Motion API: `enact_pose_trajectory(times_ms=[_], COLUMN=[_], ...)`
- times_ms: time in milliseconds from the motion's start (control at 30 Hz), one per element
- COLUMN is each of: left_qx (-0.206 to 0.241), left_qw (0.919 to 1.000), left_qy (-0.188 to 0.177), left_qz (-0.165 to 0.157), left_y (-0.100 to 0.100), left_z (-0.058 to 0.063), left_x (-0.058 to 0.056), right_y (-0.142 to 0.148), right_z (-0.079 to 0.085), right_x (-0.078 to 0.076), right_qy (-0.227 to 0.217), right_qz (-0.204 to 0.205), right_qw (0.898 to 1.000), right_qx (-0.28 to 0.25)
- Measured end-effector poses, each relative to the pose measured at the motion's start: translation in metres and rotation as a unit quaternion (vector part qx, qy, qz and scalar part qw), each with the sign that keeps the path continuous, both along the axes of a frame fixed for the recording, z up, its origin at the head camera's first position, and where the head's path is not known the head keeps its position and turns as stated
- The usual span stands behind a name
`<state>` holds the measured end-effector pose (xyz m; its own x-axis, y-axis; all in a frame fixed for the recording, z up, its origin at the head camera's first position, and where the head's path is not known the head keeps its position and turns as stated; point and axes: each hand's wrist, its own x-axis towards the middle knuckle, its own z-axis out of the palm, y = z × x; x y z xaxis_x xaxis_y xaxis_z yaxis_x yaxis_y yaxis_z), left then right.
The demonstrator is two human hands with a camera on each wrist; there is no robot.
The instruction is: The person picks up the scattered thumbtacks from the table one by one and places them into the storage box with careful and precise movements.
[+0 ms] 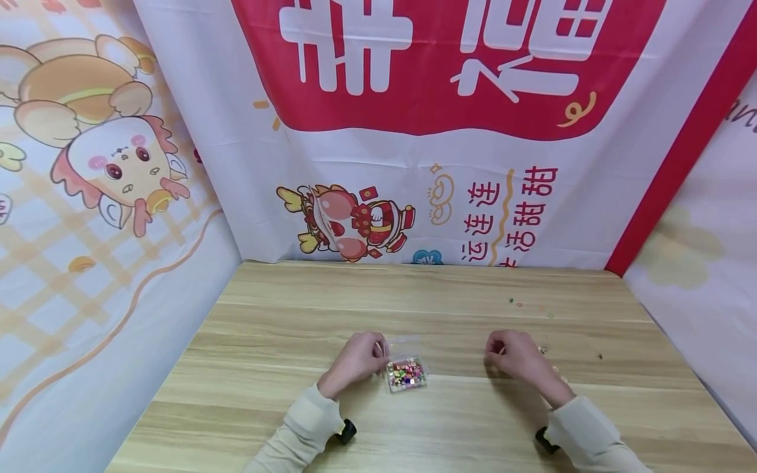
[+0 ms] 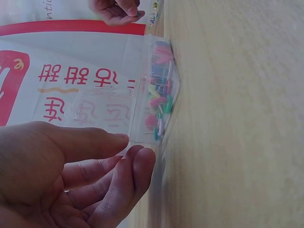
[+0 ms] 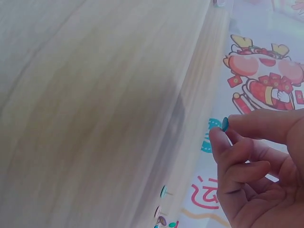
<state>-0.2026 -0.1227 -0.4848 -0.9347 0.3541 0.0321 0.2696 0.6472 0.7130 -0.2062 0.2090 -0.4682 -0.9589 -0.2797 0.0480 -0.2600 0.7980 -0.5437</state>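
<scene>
A small clear plastic box (image 1: 408, 390) stands on the table with its transparent lid (image 1: 405, 341) raised. Colourful thumbtacks (image 2: 159, 102) fill it, in red, green, pink, blue and other colours. My left hand (image 1: 357, 360) is at the box's left side, its thumb and forefinger pinching the edge near the lid's hinge. To the right of the box, my right hand (image 1: 516, 356) is held over the table. Between its thumb and forefinger it pinches a teal thumbtack (image 3: 225, 124), seen nearly edge-on in the right wrist view.
Loose thumbtacks lie on the wooden table (image 1: 449, 427) to the right, including a green one (image 1: 511, 300) farther back and a dark one (image 1: 600, 356) near the right side. Others lie close to the right wrist. A printed cloth (image 1: 355, 151) hangs behind the table.
</scene>
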Motion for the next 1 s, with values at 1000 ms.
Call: enact_pose_trajectory(times_ms=[1000], left_qx=[-0.002], left_qw=[1.0000], left_qy=[-0.005], left_qz=[0.001], left_y=[0.002], left_z=[0.000], left_x=[0.000], right_y=[-0.060], right_z=[0.013], right_x=[0.005], right_qy=[-0.024], right_qz=[0.040], right_qw=[0.998], right_qx=[-0.046])
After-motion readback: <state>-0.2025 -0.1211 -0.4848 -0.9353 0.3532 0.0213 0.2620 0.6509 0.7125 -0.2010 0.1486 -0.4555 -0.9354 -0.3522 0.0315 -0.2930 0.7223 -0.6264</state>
